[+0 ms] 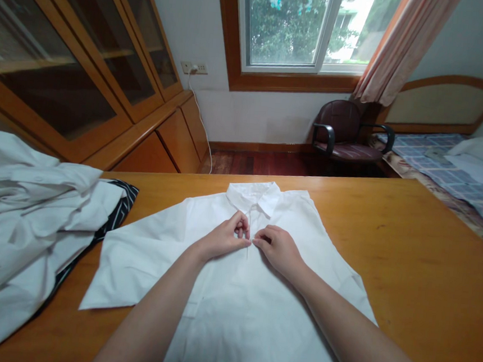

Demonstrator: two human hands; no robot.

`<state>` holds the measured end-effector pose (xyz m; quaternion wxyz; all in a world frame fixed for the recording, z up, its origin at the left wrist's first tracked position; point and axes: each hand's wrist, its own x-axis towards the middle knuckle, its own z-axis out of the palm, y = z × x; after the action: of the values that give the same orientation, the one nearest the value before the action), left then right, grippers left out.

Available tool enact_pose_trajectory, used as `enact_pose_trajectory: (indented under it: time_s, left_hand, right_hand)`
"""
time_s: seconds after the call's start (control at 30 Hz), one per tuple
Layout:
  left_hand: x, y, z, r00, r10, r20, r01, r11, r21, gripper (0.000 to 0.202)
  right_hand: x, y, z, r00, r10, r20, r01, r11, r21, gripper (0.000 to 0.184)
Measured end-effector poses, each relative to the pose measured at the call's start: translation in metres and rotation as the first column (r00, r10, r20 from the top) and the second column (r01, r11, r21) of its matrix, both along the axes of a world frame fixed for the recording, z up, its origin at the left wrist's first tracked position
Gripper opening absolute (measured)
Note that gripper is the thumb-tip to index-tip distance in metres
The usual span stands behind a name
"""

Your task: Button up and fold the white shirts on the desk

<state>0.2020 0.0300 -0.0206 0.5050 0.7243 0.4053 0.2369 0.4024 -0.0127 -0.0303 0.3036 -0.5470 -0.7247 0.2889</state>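
Observation:
A white short-sleeved shirt (230, 309) lies flat, front up, on the wooden table (412, 263), its collar (253, 196) pointing away from me. My left hand (225, 237) and my right hand (275, 249) meet at the button placket just below the collar. Both hands have their fingers curled in a pinch on the shirt's front edge. The fingertips nearly touch each other at the centre line. Whatever small thing sits between the fingers is hidden.
A heap of crumpled white clothes (13, 223) on a striped garment (121, 204) fills the table's left end. A wooden glass-door cabinet (73, 70) stands at the left. Beyond the table are a dark armchair (347, 135), a window (305, 29) and a bed (465, 178).

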Motion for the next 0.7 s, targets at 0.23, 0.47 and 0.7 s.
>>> enact_pose_trajectory:
  time_s: [0.23, 0.47, 0.7]
  left_hand:
    - [-0.0005, 0.0023, -0.0055, 1.0, 0.008, 0.022, -0.008, 1.0, 0.002, 0.028]
    - [0.0, 0.004, -0.0056, 0.998, -0.001, 0.066, 0.004, 0.999, -0.04, 0.034]
    - [0.0001, 0.0052, -0.0043, 0.998, 0.013, 0.059, -0.01, 0.999, -0.054, 0.037]
  right_hand:
    - [-0.0003, -0.0001, -0.0004, 1.0, 0.017, 0.003, -0.017, 1.0, 0.01, 0.008]
    - [0.0004, 0.0002, 0.0006, 1.0, 0.005, 0.014, -0.005, 1.0, 0.015, 0.008]
    - [0.0, -0.0007, 0.0017, 1.0, -0.008, -0.024, 0.008, 1.0, -0.003, 0.008]
